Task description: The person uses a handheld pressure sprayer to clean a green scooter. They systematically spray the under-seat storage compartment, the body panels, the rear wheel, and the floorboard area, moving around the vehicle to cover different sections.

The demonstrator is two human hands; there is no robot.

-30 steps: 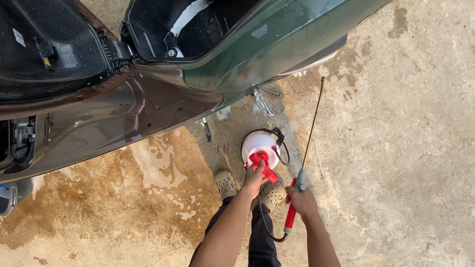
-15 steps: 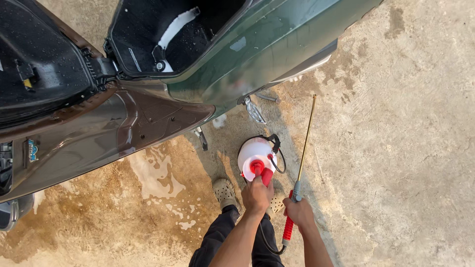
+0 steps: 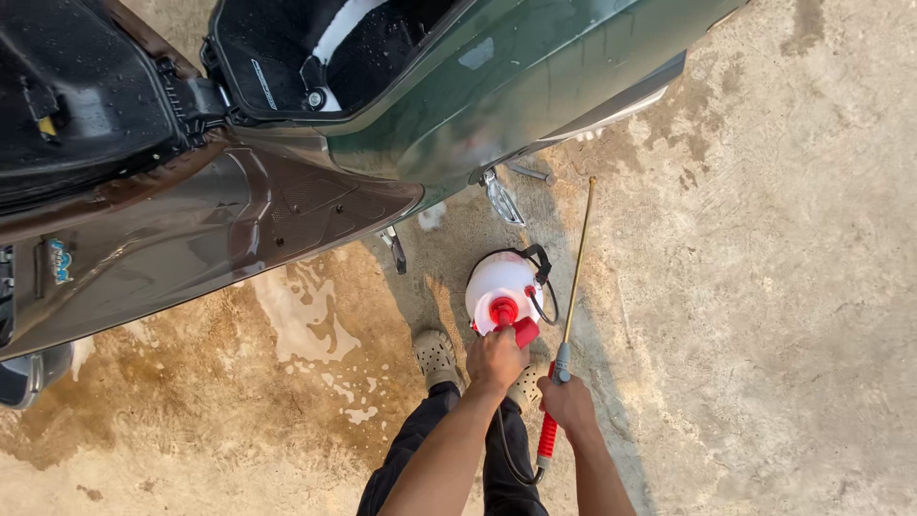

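A white pressure sprayer tank (image 3: 499, 283) with a red pump cap stands on the wet concrete beside a dark green scooter (image 3: 497, 91). My left hand (image 3: 496, 359) grips the red pump handle (image 3: 523, 332) on top of the tank. My right hand (image 3: 567, 402) holds the spray wand (image 3: 576, 263) at its red grip; the thin brass lance points away from me toward the scooter's footpeg. A black hose loops from the tank toward the wand.
The scooter's seat is lifted, showing the black storage bay (image 3: 325, 48). Its brown footboard (image 3: 210, 239) overhangs at left. The side stand (image 3: 394, 250) and chrome footpeg (image 3: 502, 199) sit near the tank. Foam puddles (image 3: 301, 320) lie on the ground. My feet in perforated clogs (image 3: 437, 357) stand below.
The view has drifted slightly, so the scooter sits further right. My left hand stays on the pump handle, a little lower; my right hand keeps the wand, barely shifted.
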